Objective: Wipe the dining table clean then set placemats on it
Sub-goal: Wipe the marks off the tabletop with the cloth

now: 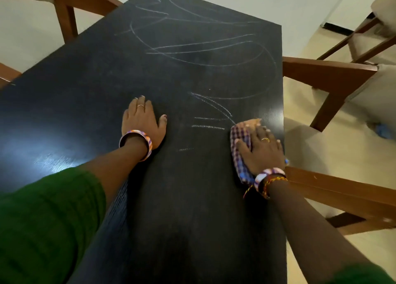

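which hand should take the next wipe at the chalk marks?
Right. The right hand already presses the checked cloth flat on the table, beside the nearest chalk marks. The left hand lies flat, empty.

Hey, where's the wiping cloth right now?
The checked cloth lies under the right hand near the right edge of the dark table, just right of the short chalk marks.

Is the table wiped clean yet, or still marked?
Still marked: white chalk lines cross the table beyond the cloth under the right hand.
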A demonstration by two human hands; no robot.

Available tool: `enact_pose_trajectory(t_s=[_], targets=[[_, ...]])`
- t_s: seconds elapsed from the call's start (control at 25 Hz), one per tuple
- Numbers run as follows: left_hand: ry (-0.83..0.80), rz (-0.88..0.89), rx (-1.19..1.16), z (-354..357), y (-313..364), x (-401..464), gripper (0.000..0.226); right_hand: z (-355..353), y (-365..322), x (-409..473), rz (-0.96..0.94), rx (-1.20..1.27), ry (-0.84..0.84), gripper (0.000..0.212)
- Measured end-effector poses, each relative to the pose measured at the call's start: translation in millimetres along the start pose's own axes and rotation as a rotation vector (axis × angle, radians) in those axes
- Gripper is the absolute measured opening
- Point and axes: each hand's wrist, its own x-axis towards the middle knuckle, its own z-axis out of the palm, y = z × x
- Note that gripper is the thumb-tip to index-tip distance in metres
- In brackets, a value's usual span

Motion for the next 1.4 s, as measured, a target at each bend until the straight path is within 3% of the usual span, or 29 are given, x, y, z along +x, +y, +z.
enact_pose_trajectory(t_s=[0.12, 0.28, 0.4, 0.48, 0.6, 0.68, 0.76, 0.88, 0.96, 1.04, 1.12, 1.28, 1.4], targets=[[0.004, -0.014, 0.015, 4.2, -2.1, 4.3, 0.061, -4.4, -28.2, 34.7, 0.022, 0.032, 0.021, 0.06], [-0.036, 0.042, -0.018, 5.3, -5.4, 8.3, 0.052, 7.8, -100.3, 6.4, -0.374, 0.052, 0.043, 0.058], [-0.054, 0.057, 0.008, 0.7, -10.5, 10.0, 0.051, 16.4, -93.8, -39.7, -0.607, 0.041, -0.038, 0.065], [-0.047, 0.063, 0.018, -3.5, -12.7, 9.7, 0.05, 12.3, -57.1, -35.4, -0.53, 0.022, -0.005, 0.071], [-0.025, 0.065, 0.042, -4.2, -9.5, 9.0, 0.05, -1.0, -7.0, 16.2, -0.15, -0.002, -0.014, 0.066], [-0.025, 0.064, 0.049, -1.7, -7.1, 10.4, 0.051, -6.8, -14.0, 48.4, -0.01, 0.006, -0.025, 0.061], [-0.016, -0.002, 0.001, -0.2, -8.6, 12.9, 0.054, -0.6, -56.0, 66.8, -0.053, 0.001, 0.009, 0.058], [-0.003, -0.138, -0.054, 0.3, -11.8, 16.2, 0.063, 10.8, -130.7, 66.1, -0.287, 0.023, 0.022, 0.058], [-0.012, -0.105, -0.033, 1.9, -11.8, 18.1, 0.061, 11.2, -145.7, 69.5, -0.345, 0.041, 0.002, 0.058], [-0.033, -0.014, -0.03, 2.2, -11.4, 18.2, 0.057, 9.0, -118.7, 91.3, -0.259, 0.028, 0.007, 0.058], [-0.052, 0.068, -0.034, 2.5, -10.5, 17.7, 0.054, 0.9, -68.3, 108.7, -0.06, 0.044, 0.011, 0.063], [-0.077, 0.104, -0.038, 3.7, -10.3, 20.3, 0.054, -19.2, 4.7, 105.3, 0.286, 0.084, -0.022, 0.064], [-0.085, 0.101, -0.046, 4.2, -9.2, 20.9, 0.055, -8.4, -37.4, 95.1, 0.197, 0.034, 0.05, 0.061]])
